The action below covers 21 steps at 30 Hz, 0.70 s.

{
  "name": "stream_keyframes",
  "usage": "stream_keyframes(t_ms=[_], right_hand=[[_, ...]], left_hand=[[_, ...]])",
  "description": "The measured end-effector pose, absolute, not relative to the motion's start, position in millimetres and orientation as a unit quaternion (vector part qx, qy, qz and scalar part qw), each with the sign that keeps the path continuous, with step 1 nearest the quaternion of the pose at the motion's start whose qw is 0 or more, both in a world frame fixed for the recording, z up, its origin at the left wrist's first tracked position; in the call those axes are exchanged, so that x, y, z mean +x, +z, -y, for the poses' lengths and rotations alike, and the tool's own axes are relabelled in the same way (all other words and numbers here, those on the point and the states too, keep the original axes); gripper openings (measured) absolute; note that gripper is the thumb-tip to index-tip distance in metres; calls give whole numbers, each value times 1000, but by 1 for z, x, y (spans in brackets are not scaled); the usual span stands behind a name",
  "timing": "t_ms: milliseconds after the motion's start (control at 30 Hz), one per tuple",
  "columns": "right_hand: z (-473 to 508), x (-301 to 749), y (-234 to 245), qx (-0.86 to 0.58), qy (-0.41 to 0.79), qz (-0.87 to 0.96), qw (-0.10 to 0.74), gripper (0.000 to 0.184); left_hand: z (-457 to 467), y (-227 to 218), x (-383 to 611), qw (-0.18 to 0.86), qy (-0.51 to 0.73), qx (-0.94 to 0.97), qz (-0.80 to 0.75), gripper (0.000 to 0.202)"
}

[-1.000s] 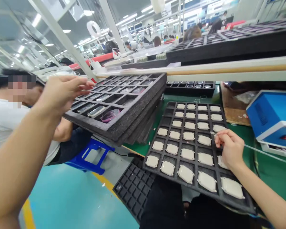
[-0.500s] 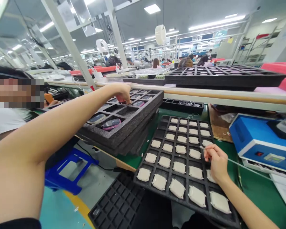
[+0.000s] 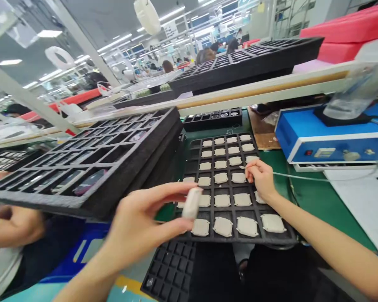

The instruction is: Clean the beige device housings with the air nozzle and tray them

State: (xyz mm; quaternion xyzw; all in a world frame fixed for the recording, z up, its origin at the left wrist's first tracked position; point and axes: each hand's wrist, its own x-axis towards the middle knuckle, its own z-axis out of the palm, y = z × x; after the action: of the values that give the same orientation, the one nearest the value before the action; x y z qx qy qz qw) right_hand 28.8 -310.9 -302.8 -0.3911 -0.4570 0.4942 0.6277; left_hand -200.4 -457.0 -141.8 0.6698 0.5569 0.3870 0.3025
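My left hand (image 3: 145, 222) pinches a small white rounded part (image 3: 192, 202) between thumb and fingers, held just over the near left corner of a black foam tray (image 3: 258, 241). Several flat white square parts (image 3: 222, 200) fill the tray's cells. My right hand (image 3: 261, 178) rests closed on the tray's right side, gripping a thin tool tied to a clear tube (image 3: 318, 179). A stack of black foam trays (image 3: 119, 184) with a few devices in their cells sits to the left.
A blue box-shaped machine (image 3: 330, 140) stands at the right on the green bench (image 3: 305, 201). A shelf rail (image 3: 255, 90) carries more black trays (image 3: 248, 63). An empty black tray (image 3: 170, 272) lies low near my lap. A co-worker's hand (image 3: 15, 224) shows at left.
My left hand left the stacked trays at the left and came back to the front tray, now holding a white part. My view swung right and down. My right hand stayed put.
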Motion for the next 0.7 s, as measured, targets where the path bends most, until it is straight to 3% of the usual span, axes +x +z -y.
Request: stream_keyframes(t_ms=[133, 300, 700], right_hand=[[312, 31, -302, -361, 494, 466, 639, 5], [316, 31, -300, -327, 497, 484, 642, 6], [315, 29, -298, -321, 503, 518, 612, 11]], left_hand=[[371, -230, -155, 520, 446, 593, -423, 41], [308, -297, -142, 572, 467, 540, -403, 47], [306, -313, -150, 584, 434, 559, -398, 43]])
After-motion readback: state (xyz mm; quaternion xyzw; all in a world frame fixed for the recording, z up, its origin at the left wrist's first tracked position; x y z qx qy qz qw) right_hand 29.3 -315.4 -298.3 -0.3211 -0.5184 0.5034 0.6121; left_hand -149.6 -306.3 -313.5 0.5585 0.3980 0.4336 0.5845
